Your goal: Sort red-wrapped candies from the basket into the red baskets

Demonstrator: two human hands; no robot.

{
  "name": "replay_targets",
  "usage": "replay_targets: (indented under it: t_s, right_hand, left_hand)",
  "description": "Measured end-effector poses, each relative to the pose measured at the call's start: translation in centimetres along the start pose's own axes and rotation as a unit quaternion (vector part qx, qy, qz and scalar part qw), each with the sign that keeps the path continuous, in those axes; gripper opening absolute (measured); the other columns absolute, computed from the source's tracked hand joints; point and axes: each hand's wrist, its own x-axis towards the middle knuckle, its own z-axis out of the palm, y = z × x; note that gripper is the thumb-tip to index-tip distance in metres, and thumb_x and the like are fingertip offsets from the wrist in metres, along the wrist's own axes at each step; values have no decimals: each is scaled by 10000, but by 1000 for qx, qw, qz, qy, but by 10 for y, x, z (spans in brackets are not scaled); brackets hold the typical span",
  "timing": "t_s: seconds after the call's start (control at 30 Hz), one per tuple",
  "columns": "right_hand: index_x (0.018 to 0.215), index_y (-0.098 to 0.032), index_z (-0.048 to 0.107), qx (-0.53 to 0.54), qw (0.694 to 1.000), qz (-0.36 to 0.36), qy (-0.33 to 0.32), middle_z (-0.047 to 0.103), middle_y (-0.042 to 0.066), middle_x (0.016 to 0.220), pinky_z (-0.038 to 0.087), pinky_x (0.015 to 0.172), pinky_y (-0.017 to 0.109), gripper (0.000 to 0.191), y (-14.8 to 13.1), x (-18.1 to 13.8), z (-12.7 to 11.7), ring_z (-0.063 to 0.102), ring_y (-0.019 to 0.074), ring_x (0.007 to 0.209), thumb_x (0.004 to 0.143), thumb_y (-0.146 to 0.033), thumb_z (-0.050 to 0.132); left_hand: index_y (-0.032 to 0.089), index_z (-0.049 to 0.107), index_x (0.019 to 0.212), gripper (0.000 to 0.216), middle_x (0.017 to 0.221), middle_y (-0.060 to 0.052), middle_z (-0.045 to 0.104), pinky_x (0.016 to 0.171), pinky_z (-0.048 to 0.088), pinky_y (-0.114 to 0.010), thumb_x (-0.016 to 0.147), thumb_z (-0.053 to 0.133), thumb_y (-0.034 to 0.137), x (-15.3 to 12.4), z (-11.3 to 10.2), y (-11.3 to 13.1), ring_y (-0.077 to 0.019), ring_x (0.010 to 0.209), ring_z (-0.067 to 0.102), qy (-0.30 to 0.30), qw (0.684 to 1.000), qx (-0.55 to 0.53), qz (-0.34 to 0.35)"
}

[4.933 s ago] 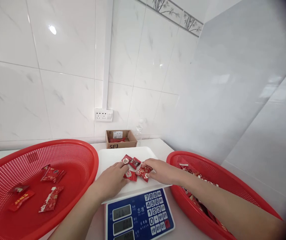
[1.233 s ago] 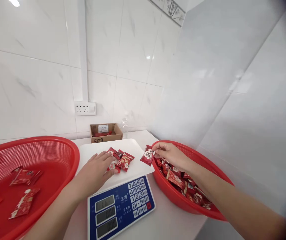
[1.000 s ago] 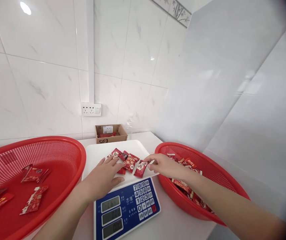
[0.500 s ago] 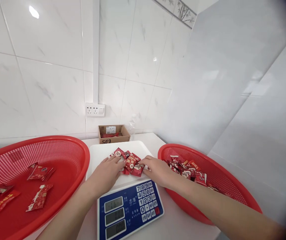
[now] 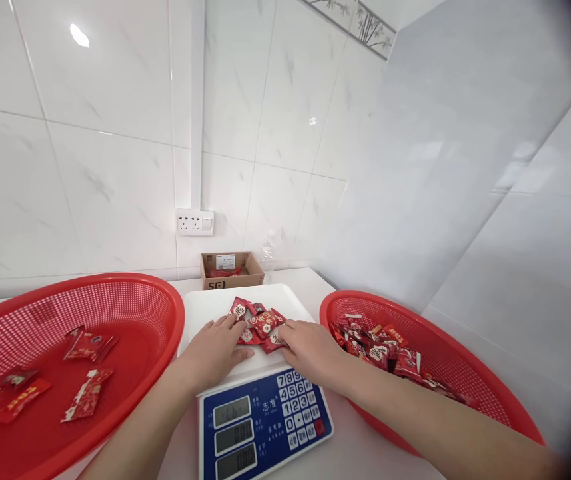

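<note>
Several small red snack packets (image 5: 259, 323) lie in a heap on the white pan (image 5: 205, 308) of a blue-faced scale (image 5: 262, 419). My left hand (image 5: 215, 348) lies flat on the pan, fingers spread, its fingertips touching the left side of the heap. My right hand (image 5: 312, 349) lies flat too, fingers stretched out against the right side of the heap. Neither hand grips a packet.
A large red mesh basket (image 5: 130, 297) on the left holds several packets. A red basket (image 5: 470, 373) on the right holds many more. A small open cardboard box (image 5: 232, 270) stands by the tiled wall, under a socket strip (image 5: 194, 222).
My right hand carried a packet from the right basket to the pan, let it go and now rests against the heap. The heap has been pushed closer together.
</note>
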Motion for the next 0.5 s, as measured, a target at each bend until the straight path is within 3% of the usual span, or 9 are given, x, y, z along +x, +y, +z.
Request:
replay_targets:
  t_s: [0.2, 0.37, 0.5]
  right_hand:
    - [986, -174, 665, -6, 999, 50, -4, 707, 141, 1014, 448, 695, 359, 215, 6, 5, 0, 668, 313, 926, 859, -187, 492]
    - [955, -209, 692, 40, 999, 31, -4, 724, 92, 990, 458, 718, 339, 205, 2, 2, -11, 659, 277, 934, 897, -321, 531]
    - [1042, -186, 693, 81, 996, 27, 31, 700, 115, 1088, 463, 824, 368, 268, 3, 18, -16, 610, 282, 1061, 937, -271, 462]
  left_hand:
    - [149, 532, 1332, 467, 1465, -172, 492, 1077, 361, -471, 934, 468, 385, -3, -4, 3, -335, 1368, 421, -10, 1000, 0, 2]
    - [158, 573, 1267, 419, 1389, -170, 562, 1021, 412, -468, 935, 466, 390, -6, -6, 5, -343, 1317, 474, -14, 1000, -3, 10]
    - [182, 599, 1217, 345, 1300, -147, 625, 959, 452, -445, 933, 459, 321, -6, -6, 6, -326, 1214, 557, -2, 1000, -4, 20]
